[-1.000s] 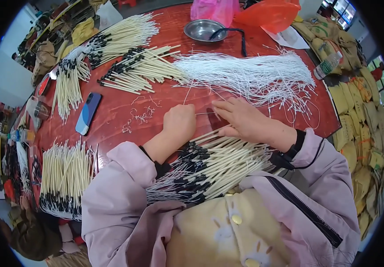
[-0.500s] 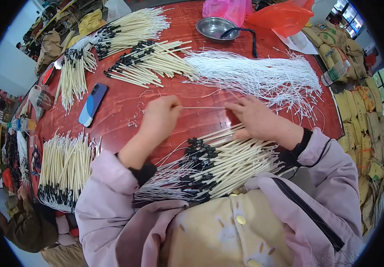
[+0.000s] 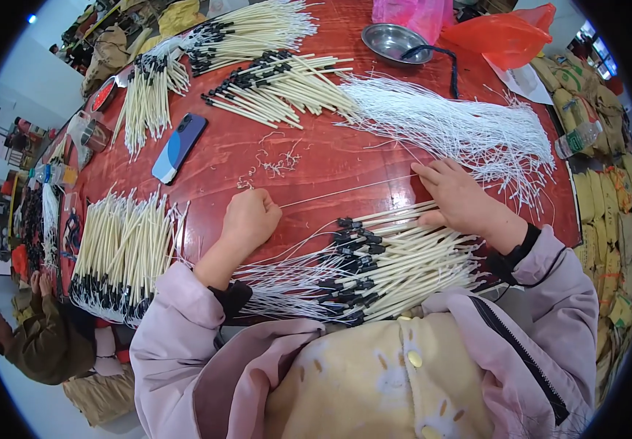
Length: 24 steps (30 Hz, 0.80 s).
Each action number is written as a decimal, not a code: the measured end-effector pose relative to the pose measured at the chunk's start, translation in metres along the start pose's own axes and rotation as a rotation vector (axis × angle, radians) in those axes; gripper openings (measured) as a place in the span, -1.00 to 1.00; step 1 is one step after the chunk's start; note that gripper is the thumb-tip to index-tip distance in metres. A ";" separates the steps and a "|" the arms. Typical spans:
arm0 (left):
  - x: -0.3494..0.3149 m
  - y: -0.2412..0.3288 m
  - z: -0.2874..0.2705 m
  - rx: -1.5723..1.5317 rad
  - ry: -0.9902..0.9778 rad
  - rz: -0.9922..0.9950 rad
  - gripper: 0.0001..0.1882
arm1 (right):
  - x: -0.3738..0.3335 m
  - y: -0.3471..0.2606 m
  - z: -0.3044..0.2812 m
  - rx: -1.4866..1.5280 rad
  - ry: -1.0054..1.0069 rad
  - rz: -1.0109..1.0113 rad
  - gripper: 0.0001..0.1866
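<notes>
Between my hands a thin white cord (image 3: 345,193) runs taut, slanting a little above the red tabletop (image 3: 213,175). My left hand (image 3: 250,219) is closed in a fist-like pinch on its left end. At the other end, the fingertips of my right hand (image 3: 464,199) close on the cord, while its thumb sits over a pile of pale sticks (image 3: 404,256) with black ends. White cords (image 3: 286,282) trail leftward from those black ends. Beyond my right hand lies a wide bundle of loose white cords (image 3: 455,128).
Another stick bundle (image 3: 122,249) is at the left; more sticks (image 3: 272,88) lie at the far side. A phone (image 3: 179,148), cord scraps (image 3: 278,164), a metal bowl (image 3: 396,44), a red plastic bag (image 3: 502,33) and a bottle (image 3: 578,139) are around. Another person (image 3: 45,340) sits at the left.
My left hand has drawn left and nearer to me, so a longer stretch of cord shows between the hands. My right hand has barely moved over the table. The whole view has shifted.
</notes>
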<state>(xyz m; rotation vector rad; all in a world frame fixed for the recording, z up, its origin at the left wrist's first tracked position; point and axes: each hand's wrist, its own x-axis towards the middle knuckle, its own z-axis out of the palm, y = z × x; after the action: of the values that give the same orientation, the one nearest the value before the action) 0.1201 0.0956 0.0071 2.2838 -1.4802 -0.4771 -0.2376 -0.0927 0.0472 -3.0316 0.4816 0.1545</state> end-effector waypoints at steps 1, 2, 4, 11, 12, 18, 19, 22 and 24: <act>0.002 0.001 -0.006 0.003 0.001 -0.006 -0.74 | 0.001 -0.001 0.001 -0.001 0.006 -0.003 -0.04; 0.006 0.004 -0.016 0.103 -0.116 -0.013 -0.74 | 0.002 -0.002 0.003 -0.002 0.012 -0.005 -0.02; 0.018 0.011 -0.035 0.297 -0.350 -0.026 -0.73 | 0.002 0.001 0.001 0.012 0.012 -0.016 -0.01; 0.109 0.034 -0.016 0.390 0.136 0.464 -0.84 | 0.007 0.002 -0.005 0.051 -0.006 -0.035 0.02; 0.124 0.029 -0.007 0.391 0.143 0.461 -0.84 | 0.006 0.002 -0.005 0.063 -0.003 -0.026 0.02; 0.163 0.019 0.001 0.482 0.264 0.854 -0.87 | 0.002 0.000 0.003 0.107 0.049 0.004 0.01; 0.163 0.019 -0.001 0.517 0.263 0.906 -0.88 | 0.003 -0.001 0.003 0.108 0.049 0.003 0.01; 0.148 0.026 -0.017 0.445 0.301 0.956 -0.89 | 0.006 -0.001 0.004 0.131 0.046 0.017 -0.01; 0.125 0.037 -0.028 0.400 0.305 0.979 -0.90 | 0.004 -0.001 0.004 0.137 0.046 0.018 -0.01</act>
<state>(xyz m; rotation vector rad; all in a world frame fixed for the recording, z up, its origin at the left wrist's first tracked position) 0.1527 -0.0300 0.0403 1.4490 -2.3729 0.4587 -0.2336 -0.0932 0.0430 -2.9029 0.5009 0.0502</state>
